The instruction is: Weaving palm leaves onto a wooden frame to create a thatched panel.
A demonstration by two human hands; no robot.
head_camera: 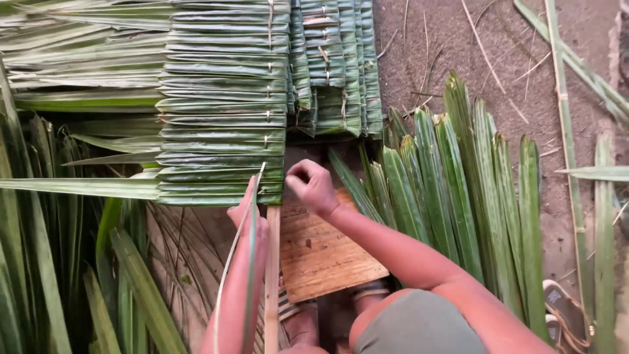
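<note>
Centrally, a folded-leaf panel [223, 105] lies at twelve o'clock. A thin leaf strip [252, 216] is pinched by the left hand [247, 219]; the right hand [313, 185] is closed at the panel's edge. Light, pliable, tear-prone leaves are judged best gripped near the wooden slat [272, 275].

The floor is bare brown dirt ground [452, 46] with thin dry straws lying on it. A flat light-brown wooden board [321, 255] lies on this ground. Right of the board is more dirt. Soft daylight falls evenly, with no hard shadows.
</note>
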